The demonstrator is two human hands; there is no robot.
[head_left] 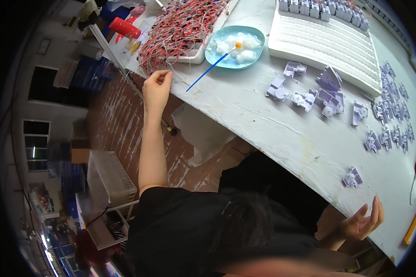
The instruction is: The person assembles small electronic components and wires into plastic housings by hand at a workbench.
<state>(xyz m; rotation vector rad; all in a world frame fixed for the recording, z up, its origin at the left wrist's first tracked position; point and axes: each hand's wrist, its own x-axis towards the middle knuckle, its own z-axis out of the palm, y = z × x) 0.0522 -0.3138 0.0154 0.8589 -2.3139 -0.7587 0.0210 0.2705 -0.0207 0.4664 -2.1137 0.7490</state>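
My left hand [157, 92] is at the table's left edge, thumb and fingers pinched together; whatever is between the fingertips is too small to make out. Just beyond it lies a tangled heap of red and white wires [185, 27] in a white foam tray [196, 56]. My right hand [363, 222] hovers at the near right edge, fingers apart and holding nothing. Closest to it sits a single pale lavender plastic housing [352, 177]. Several more such housings [304, 99] lie loose mid-table, and a cluster of them [393, 111] is spread at the right.
A light blue dish [217, 59] holds white fluffy wads, with a blue-handled brush [208, 71] leaning across its rim. A ribbed white foam tray [326, 51] carries grey-white units [309, 8] along its far side. A red cylinder [125, 27] and yellow-handled tool [414, 224] lie at opposite sides.
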